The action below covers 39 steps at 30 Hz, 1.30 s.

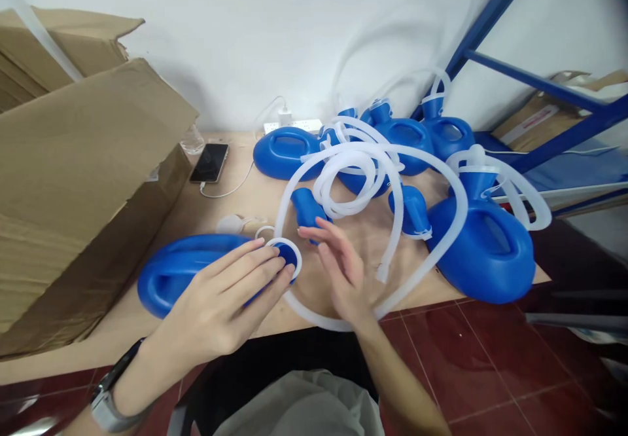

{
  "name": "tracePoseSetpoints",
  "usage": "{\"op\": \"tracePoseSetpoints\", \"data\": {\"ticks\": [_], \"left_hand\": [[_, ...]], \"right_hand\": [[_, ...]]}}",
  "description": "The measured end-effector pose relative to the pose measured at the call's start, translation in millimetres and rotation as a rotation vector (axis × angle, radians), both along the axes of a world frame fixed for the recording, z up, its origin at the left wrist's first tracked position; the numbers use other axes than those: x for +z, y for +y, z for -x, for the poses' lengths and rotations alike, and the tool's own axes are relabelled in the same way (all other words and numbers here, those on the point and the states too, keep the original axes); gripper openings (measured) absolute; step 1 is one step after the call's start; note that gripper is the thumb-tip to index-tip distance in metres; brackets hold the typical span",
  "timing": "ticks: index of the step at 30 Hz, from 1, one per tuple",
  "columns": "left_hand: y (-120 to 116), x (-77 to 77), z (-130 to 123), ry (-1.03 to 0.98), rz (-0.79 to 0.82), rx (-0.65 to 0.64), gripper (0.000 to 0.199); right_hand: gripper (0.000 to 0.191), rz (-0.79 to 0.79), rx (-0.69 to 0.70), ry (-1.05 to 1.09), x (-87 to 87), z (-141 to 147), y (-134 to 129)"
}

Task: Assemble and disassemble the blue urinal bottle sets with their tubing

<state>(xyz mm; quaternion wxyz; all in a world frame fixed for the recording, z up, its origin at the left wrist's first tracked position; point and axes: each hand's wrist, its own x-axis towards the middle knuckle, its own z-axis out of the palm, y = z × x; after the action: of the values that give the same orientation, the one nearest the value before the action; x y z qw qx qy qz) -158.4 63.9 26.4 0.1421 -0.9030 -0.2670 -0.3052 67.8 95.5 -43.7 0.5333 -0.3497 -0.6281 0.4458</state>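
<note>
A blue plastic urinal bottle (181,272) lies on its side on the table, its round mouth with a white ring (294,253) facing right. My left hand (230,298) is closed over its neck, fingertips at the ring. Just right of the mouth, my right hand (341,269) is open and holds nothing, fingers spread. Beyond its fingertips lies a small blue neck piece (308,207). A long translucent hose (454,207) loops around my right hand and passes behind its wrist. A flat white cap (230,224) sits beyond the bottle.
Several more blue bottles (490,253) with hoses stand at the back and right. Another small blue piece (412,210) lies between them. A charging phone (210,163) and power strip (304,125) are near the wall. A cardboard box (88,194) stands left, a blue shelf frame (534,82) right.
</note>
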Motion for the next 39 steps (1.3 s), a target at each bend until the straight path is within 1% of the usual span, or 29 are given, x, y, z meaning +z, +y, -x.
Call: {"op": "tracePoseSetpoints", "data": {"ticks": [3, 5, 9, 12, 15, 18, 20, 24, 27, 29, 30, 31, 32, 35, 36, 39], "left_hand": [[-2.2, -9.4, -1.3, -0.017, 0.02, 0.008, 0.03], [-4.2, -15.2, -2.5, -0.033, 0.058, 0.004, 0.034], [-8.2, -26.3, -4.9, -0.132, 0.118, 0.041, 0.044], [-9.7, -31.2, -8.0, -0.221, 0.12, 0.088, 0.047], [-8.7, -30.7, -12.2, -0.302, 0.171, 0.159, 0.042], [-6.1, -26.9, -13.9, -0.339, 0.222, 0.204, 0.035], [-4.4, -24.5, -13.1, -0.351, 0.242, 0.19, 0.032], [-1.5, -21.7, -12.6, -0.386, 0.297, 0.161, 0.022], [-0.3, -20.2, -17.8, -0.365, 0.343, 0.215, 0.01], [-0.3, -19.9, -22.6, -0.329, 0.365, 0.274, 0.006], [-0.5, -20.2, -24.6, -0.315, 0.365, 0.3, 0.006], [-0.7, -20.7, -26.2, -0.307, 0.359, 0.326, 0.009], [-1.1, -21.6, -27.2, -0.304, 0.352, 0.346, 0.017], [-2.0, -25.4, -27.4, -0.311, 0.34, 0.368, 0.041], [-2.3, -26.8, -26.9, -0.316, 0.34, 0.367, 0.044], [-3.2, -29.4, -26.0, -0.347, 0.34, 0.351, 0.043]], "right_hand": [[0.041, 0.096, 0.04, 0.101, 4.3, 10.0, -31.8], [0.04, 0.176, 0.06, 0.156, 3.7, 17.6, -41.0], [0.042, 0.419, 0.104, 0.333, -2.4, 31.3, -36.0], [0.037, 0.485, 0.075, 0.412, -5.5, 39.4, -28.4], [0.026, 0.575, 0.015, 0.534, -5.0, 48.6, -25.4], [0.025, 0.659, 0.008, 0.669, -3.2, 57.8, -24.5], [0.025, 0.676, 0.015, 0.71, -1.9, 62.3, -23.1], [0.027, 0.708, 0.026, 0.716, 2.4, 68.9, -17.6], [0.028, 0.687, 0.09, 0.713, 6.5, 77.0, -13.8], [0.034, 0.704, 0.119, 0.735, 7.7, 84.5, -12.7], [0.036, 0.721, 0.113, 0.754, 7.4, 88.3, -12.6], [0.038, 0.734, 0.094, 0.775, 6.3, 91.9, -12.9], [0.04, 0.736, 0.07, 0.791, 4.7, 95.1, -13.4], [0.044, 0.683, 0.024, 0.778, -1.9, 100.2, -15.7], [0.045, 0.665, 0.022, 0.759, -3.7, 100.6, -16.6], [0.047, 0.642, 0.016, 0.689, -5.1, 100.2, -18.9]]}}
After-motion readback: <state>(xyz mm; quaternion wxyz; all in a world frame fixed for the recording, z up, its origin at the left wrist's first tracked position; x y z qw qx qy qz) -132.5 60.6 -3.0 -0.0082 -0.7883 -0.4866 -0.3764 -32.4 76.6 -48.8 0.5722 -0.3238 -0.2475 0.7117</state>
